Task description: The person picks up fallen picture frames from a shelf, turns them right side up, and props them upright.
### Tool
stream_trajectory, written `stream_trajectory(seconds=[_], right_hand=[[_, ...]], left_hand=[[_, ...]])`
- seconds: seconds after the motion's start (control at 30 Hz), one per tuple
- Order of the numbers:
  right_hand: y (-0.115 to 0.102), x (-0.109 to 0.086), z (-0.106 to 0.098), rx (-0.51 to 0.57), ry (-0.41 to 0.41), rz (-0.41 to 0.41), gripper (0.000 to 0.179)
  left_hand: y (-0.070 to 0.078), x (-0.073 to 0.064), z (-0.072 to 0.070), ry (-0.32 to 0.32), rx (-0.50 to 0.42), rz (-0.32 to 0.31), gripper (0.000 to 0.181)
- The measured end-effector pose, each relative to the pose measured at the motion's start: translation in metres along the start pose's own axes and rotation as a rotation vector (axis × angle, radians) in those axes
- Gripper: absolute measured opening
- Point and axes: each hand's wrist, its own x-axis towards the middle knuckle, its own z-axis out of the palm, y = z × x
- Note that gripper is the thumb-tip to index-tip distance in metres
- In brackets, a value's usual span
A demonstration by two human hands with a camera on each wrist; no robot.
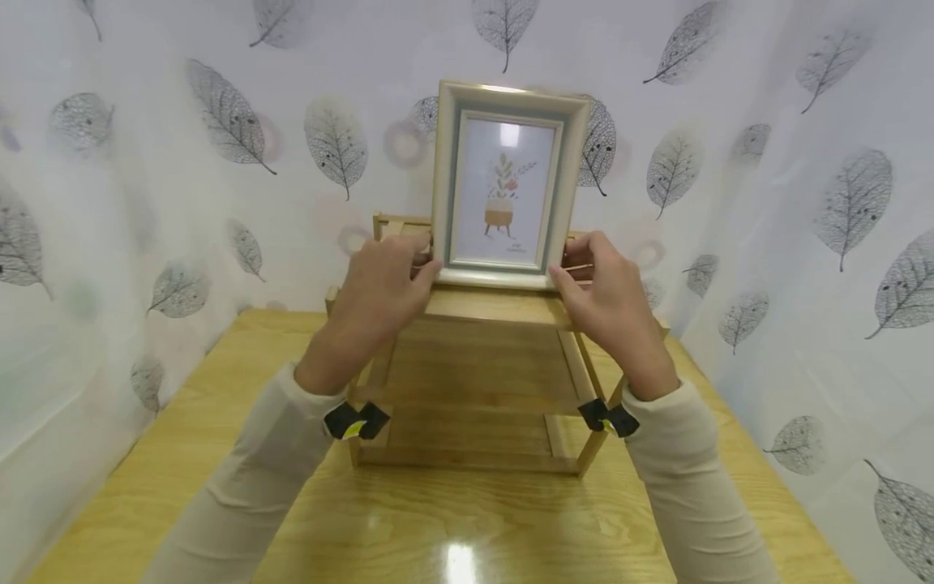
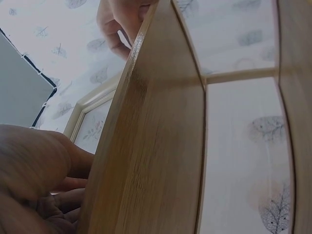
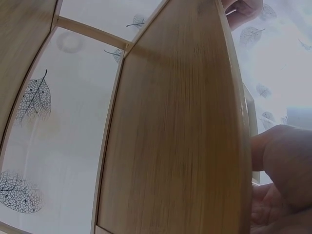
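A cream picture frame [image 1: 441, 178] with a potted-plant print stands upright, leaning slightly back, on the top shelf of a small wooden rack [image 1: 496, 307]. My left hand [image 1: 383, 284] grips its lower left corner, thumb on the front and fingers curled behind. At the lower right corner my right hand [image 1: 609, 296] holds it the same way. In the left wrist view the frame [image 2: 80, 117] shows partly behind the shelf board [image 2: 146, 131]. From the right wrist, the shelf's underside [image 3: 180, 122] covers most of the frame. The frame's back is hidden.
The rack's lower shelf [image 1: 467, 438] sits beneath, on a yellow wood-grain table [image 1: 409, 527]. Behind and at both sides hangs a white curtain [image 1: 175, 146] with leaf prints. Small rails [image 1: 401, 219] edge the back of the rack's top.
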Motion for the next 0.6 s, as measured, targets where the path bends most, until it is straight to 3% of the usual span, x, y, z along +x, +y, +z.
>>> stream_trajectory(seconds=[0.43, 0.6], right_hand=[[-0.0016, -0.0006, 0.0001, 0.016, 0.007, -0.014, 0.022], [-0.0049, -0.0022, -0.0060, 0.005, 0.011, -0.026, 0.028]], left_hand=[[0.0010, -0.0022, -0.0031, 0.008, -0.009, 0.001, 0.025], [-0.0004, -0.0050, -0.0076, 0.065, 0.015, 0.024, 0.023]])
